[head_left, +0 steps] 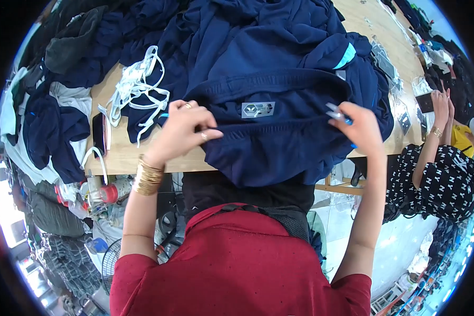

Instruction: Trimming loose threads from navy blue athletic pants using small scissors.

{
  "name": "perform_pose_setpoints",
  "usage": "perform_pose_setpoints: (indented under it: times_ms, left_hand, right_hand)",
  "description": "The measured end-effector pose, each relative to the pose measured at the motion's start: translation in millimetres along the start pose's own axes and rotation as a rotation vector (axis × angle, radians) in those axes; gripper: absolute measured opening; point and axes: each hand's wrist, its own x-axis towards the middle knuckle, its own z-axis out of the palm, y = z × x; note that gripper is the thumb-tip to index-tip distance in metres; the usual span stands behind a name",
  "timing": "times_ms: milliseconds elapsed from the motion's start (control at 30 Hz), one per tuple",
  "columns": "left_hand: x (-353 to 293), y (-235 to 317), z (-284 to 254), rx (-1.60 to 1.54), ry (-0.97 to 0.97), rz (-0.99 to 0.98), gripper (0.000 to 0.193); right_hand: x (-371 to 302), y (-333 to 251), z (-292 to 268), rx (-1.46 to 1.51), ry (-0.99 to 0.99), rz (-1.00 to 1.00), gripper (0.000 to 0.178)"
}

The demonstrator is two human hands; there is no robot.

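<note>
A navy garment with a gathered elastic waistband (295,126) lies in front of me, its waist opening facing up. Inside the opening shows a silver-grey label (258,109). My left hand (187,129) is at the left end of the waistband, fingers curled and thumb and forefinger close together at the cloth edge; whatever is between them is too small to make out. At the right end, my right hand (362,129) is closed around small thread snips (333,111) with metal blades and a blue handle. The blades point left over the waistband.
More navy garments (279,31) are heaped behind, one with a light blue patch. To the left lie white cords (139,87) and a phone (99,134) on the wooden table (121,167). At right another person's hands (441,110) hold a dark flat object.
</note>
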Motion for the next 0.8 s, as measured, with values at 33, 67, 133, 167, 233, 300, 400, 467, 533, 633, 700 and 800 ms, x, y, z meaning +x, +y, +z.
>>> perform_pose_setpoints:
  times_ms: [33,67,133,167,233,300,400,467,533,633,700,800]
  left_hand:
    - [0,-8,-14,-0.174,0.037,0.067,0.017]
    - [-4,-12,-23,-0.328,0.162,-0.007,0.017]
    - [-11,-25,-43,-0.598,0.182,-0.176,0.019]
    - [-13,-33,-53,-0.724,0.139,-0.243,0.019]
    - [-14,-42,-60,-0.715,0.181,-0.236,0.019]
    - [-16,-49,-66,-0.707,0.205,-0.226,0.018]
    - [-18,-54,-70,-0.713,0.229,-0.229,0.018]
    - [-21,-55,-72,-0.696,0.261,-0.208,0.018]
    - [-21,-54,-73,-0.694,0.266,-0.201,0.018]
    - [-22,-53,-75,-0.687,0.273,-0.189,0.019]
    - [-23,-53,-76,-0.681,0.277,-0.183,0.02]
    - [-26,-53,-78,-0.696,0.275,-0.199,0.02]
  right_hand:
    - [1,0,-11,0.05,0.018,0.056,0.022]
    - [1,1,-23,0.097,0.039,0.114,0.025]
    - [-2,2,-44,0.202,0.086,0.166,0.032]
    - [-2,7,-49,0.216,0.103,0.183,0.032]
    - [-2,10,-56,0.228,0.128,0.198,0.032]
    - [-1,6,-61,0.301,0.124,0.226,0.032]
    - [-5,7,-66,0.294,0.171,0.184,0.033]
    - [-7,5,-69,0.298,0.175,0.185,0.033]
    - [-9,3,-70,0.301,0.175,0.189,0.034]
    - [-13,0,-73,0.309,0.199,0.193,0.034]
    - [-14,-1,-76,0.324,0.191,0.207,0.032]
    - [-14,0,-77,0.339,0.182,0.173,0.032]
